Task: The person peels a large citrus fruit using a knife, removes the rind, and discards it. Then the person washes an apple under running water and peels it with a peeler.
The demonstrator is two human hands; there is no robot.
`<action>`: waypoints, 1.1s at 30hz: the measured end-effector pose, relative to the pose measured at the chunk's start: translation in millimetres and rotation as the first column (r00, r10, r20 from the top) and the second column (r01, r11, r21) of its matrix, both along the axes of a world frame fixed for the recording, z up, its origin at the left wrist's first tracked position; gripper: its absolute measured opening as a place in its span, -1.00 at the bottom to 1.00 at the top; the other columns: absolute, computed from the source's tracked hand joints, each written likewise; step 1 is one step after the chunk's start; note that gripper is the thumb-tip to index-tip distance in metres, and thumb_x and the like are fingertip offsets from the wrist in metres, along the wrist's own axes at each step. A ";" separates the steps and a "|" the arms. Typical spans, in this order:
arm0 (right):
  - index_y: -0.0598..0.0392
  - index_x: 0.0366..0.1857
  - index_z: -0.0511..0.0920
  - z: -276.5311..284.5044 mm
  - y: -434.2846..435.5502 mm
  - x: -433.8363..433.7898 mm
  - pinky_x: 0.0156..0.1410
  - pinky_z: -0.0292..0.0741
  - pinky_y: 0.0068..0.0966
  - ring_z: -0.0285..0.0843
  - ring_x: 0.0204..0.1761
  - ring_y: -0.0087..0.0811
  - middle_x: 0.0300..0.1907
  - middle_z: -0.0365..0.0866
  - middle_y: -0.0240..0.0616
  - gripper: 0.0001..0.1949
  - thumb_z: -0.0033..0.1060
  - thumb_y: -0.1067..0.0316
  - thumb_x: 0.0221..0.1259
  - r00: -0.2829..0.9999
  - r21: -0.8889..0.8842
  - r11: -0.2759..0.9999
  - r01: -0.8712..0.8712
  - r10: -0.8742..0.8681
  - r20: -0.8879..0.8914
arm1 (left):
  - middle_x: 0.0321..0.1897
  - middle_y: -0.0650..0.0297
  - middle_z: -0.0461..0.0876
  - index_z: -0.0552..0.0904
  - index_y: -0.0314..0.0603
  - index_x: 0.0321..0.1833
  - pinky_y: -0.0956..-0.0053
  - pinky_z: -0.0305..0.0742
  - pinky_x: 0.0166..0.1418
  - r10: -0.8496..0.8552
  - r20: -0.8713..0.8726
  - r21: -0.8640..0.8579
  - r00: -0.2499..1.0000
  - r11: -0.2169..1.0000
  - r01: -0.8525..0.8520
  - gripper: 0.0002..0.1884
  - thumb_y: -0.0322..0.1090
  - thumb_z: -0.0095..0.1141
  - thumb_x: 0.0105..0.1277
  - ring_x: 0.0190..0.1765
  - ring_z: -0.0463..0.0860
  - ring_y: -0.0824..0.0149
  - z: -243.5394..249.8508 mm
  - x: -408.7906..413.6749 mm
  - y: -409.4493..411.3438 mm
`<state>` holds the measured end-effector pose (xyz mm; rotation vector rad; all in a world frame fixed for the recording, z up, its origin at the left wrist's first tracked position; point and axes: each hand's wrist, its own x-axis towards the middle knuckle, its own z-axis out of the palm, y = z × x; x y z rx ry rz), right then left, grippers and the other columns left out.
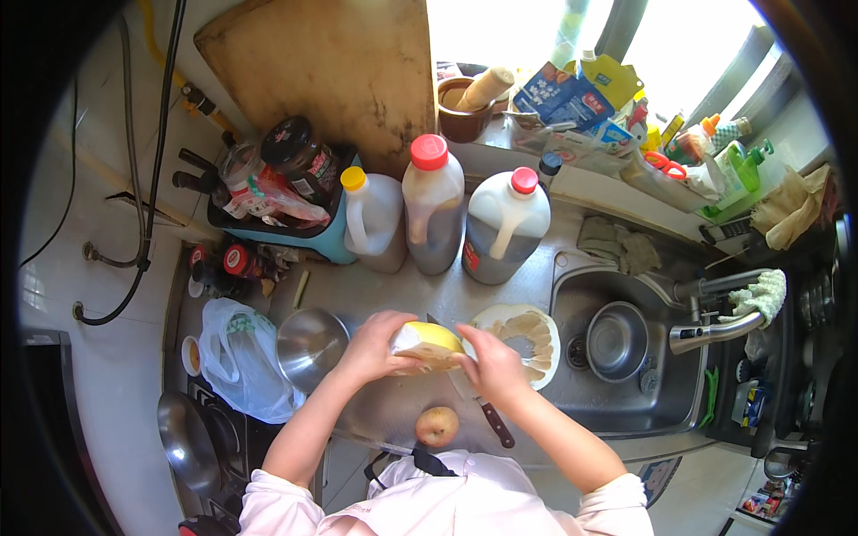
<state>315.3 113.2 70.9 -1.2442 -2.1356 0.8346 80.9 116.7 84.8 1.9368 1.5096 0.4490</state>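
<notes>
A thick wedge of pomelo (pixel 429 343), with yellow rind and white pith, is held up over the steel counter. My left hand (pixel 377 348) grips its left end, while the fingers of my right hand (pixel 493 362) are at its right end. Behind my right hand lies a large cut pomelo piece (pixel 543 342), its flesh facing up. A knife with a dark riveted handle (pixel 496 423) rests on the counter, its blade partly hidden under my right hand. Nearer my body sits a round brownish fruit (pixel 437 427). A steel bowl (pixel 312 350) stands left of my left hand.
Right is a sink (pixel 630 415) holding a steel basin (pixel 617 342), under a faucet (pixel 717 331). Large plastic jugs (pixel 433 201) line the back. A plastic bag (pixel 244 362) and a pan (pixel 188 442) are at the left. A wooden board (pixel 322 74) leans behind.
</notes>
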 end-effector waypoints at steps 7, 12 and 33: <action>0.21 -0.16 0.44 -55.9 -79.5 49.4 -0.22 0.62 -0.15 0.66 -0.27 0.07 -0.21 0.58 0.10 -0.60 0.36 0.15 0.10 0.776 -0.382 0.919 0.099 0.169 0.608 | 0.15 0.05 0.53 0.52 -0.16 0.22 0.21 0.37 0.30 0.177 -0.079 0.139 0.981 0.977 -0.165 -0.17 -0.13 0.57 -0.21 0.24 0.48 -0.01 -12.5 14.6 -23.2; 0.23 -0.11 0.41 -79.3 -88.9 36.4 -0.22 0.62 -0.12 0.64 -0.27 0.10 -0.23 0.57 0.14 -0.63 0.30 0.29 0.07 0.833 -0.330 0.941 0.073 0.124 0.538 | 0.20 0.02 0.48 0.45 -0.13 0.29 0.21 0.39 0.29 0.240 -0.075 0.107 0.968 0.967 -0.231 -0.09 -0.16 0.58 -0.24 0.23 0.46 -0.04 -20.2 11.8 -34.6; 0.18 -0.05 0.51 51.0 -96.1 79.6 -0.26 0.59 -0.22 0.65 -0.34 -0.01 -0.32 0.64 -0.01 -0.73 0.23 0.34 0.23 0.986 -0.091 0.994 0.059 -0.044 0.160 | -0.01 0.08 0.63 0.52 -0.09 0.19 0.18 0.49 0.16 0.257 -0.150 0.081 0.955 0.965 -0.248 -0.14 -0.04 0.55 -0.30 0.09 0.60 0.02 -1.6 8.1 -20.1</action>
